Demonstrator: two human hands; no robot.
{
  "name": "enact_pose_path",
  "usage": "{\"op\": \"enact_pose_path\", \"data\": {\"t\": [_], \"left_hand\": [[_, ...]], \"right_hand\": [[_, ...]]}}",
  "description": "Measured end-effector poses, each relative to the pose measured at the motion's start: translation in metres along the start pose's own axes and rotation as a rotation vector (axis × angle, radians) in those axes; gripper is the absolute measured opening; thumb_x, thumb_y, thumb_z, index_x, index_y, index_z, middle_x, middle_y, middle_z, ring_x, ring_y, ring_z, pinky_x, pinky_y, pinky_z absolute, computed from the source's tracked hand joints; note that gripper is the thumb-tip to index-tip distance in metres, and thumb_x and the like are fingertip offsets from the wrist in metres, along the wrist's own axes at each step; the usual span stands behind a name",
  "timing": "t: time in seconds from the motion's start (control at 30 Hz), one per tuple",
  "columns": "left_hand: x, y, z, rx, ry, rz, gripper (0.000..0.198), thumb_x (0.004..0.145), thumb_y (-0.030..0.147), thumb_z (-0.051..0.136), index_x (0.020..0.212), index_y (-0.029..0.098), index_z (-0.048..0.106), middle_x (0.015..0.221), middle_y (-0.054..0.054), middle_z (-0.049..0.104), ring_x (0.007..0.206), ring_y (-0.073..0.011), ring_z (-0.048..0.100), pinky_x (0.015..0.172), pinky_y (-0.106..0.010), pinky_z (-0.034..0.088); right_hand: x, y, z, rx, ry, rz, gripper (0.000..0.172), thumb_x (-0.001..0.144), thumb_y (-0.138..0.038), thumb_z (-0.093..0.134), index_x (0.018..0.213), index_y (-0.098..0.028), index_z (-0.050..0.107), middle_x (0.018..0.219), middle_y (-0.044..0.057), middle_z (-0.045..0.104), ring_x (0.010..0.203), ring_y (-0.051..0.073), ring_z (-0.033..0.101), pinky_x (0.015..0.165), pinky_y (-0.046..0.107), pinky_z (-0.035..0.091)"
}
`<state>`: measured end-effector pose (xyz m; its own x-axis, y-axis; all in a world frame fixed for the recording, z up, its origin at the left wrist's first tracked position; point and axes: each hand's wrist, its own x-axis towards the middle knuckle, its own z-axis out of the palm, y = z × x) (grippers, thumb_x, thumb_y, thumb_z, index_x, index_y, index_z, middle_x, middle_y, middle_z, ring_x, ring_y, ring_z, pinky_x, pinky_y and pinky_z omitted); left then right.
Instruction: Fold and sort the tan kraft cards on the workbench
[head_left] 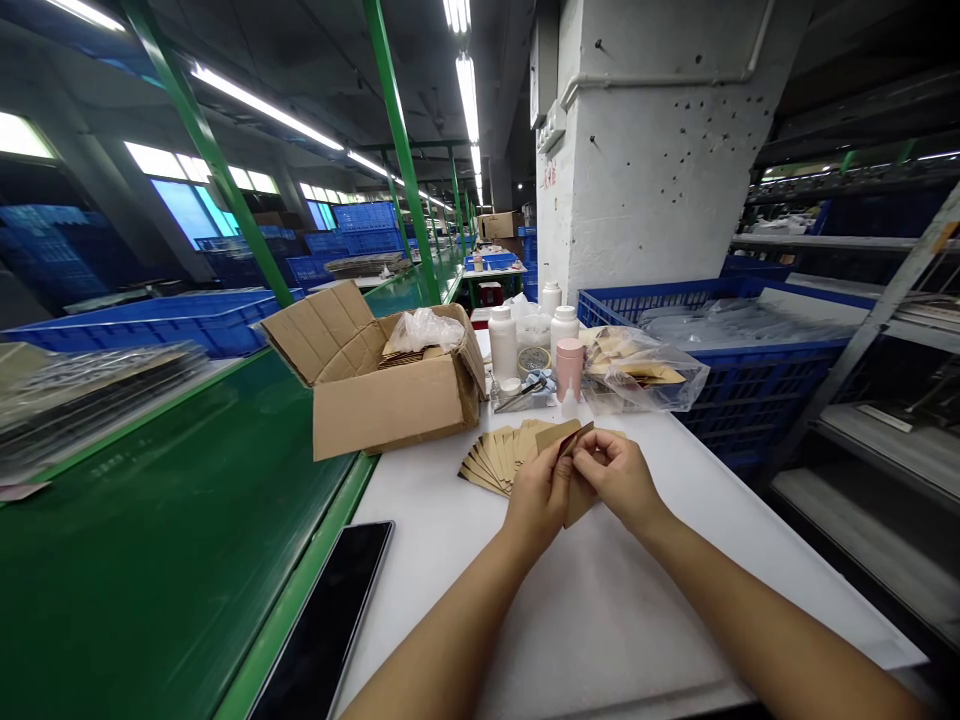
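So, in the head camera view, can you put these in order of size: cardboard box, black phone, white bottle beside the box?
Cardboard box, then black phone, then white bottle; but the phone is nearest the camera, so its place is unsure.

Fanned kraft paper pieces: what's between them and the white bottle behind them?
In the head view, a small white cup and a slim dark tool lie between the fanned kraft paper pieces and the white bottle.

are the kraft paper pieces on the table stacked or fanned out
Fanned out: the kraft paper pieces overlap in an arc on the white table, their ends spread apart.
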<state>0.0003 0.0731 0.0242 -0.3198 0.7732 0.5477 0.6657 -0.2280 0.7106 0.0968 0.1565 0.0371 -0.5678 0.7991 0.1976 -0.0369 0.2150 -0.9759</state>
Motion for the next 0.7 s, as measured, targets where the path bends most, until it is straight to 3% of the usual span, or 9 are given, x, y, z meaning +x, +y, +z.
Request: {"op": "enact_pose_path", "data": {"t": [0.13,0.23,0.33,0.5,0.7], "left_hand": [[0.0,0.0,0.002,-0.033,0.033,-0.07,0.032,0.092,0.03,0.037,0.115,0.021,0.057,0.102,-0.005,0.065,0.093,-0.0176,0.058,0.083,-0.031,0.046],[0.0,-0.001,0.004,-0.074,0.048,-0.106,0.03,0.092,0.031,0.038,0.109,0.019,0.06,0.098,-0.005,0.065,0.088,-0.0166,0.059,0.079,-0.03,0.046],[0.0,-0.001,0.005,-0.116,0.04,-0.119,0.029,0.092,0.032,0.037,0.102,0.017,0.061,0.093,-0.005,0.066,0.083,-0.0156,0.059,0.074,-0.028,0.045],[0.0,-0.001,0.005,-0.162,0.017,-0.137,0.028,0.091,0.031,0.038,0.102,0.018,0.061,0.094,-0.004,0.065,0.084,-0.0156,0.059,0.074,-0.027,0.044],[0.001,-0.004,0.006,-0.154,0.033,-0.213,0.024,0.087,0.031,0.044,0.085,0.016,0.062,0.079,-0.005,0.063,0.075,-0.0166,0.056,0.067,-0.028,0.041]], "right_hand": [[-0.004,0.0,0.0,-0.163,0.051,-0.177,0.014,0.071,-0.031,0.057,0.074,-0.018,0.053,0.063,0.0,0.053,0.055,0.011,0.047,0.05,0.025,0.04],[-0.005,-0.001,-0.001,-0.37,0.22,-0.462,0.021,0.07,-0.027,0.059,0.089,-0.019,0.055,0.087,0.006,0.058,0.082,0.019,0.054,0.074,0.035,0.047],[-0.002,-0.003,-0.005,-0.494,0.253,-0.611,0.025,0.069,-0.024,0.06,0.094,-0.02,0.058,0.107,0.009,0.056,0.106,0.025,0.048,0.095,0.046,0.038],[0.003,-0.001,-0.008,-0.386,0.091,-0.491,0.006,0.073,-0.024,0.058,0.078,-0.021,0.058,0.104,0.006,0.056,0.104,0.022,0.05,0.093,0.042,0.039],[0.006,0.003,-0.006,-0.226,0.045,-0.36,0.008,0.074,-0.026,0.058,0.071,-0.019,0.055,0.099,0.005,0.056,0.099,0.018,0.053,0.091,0.036,0.04]]}}
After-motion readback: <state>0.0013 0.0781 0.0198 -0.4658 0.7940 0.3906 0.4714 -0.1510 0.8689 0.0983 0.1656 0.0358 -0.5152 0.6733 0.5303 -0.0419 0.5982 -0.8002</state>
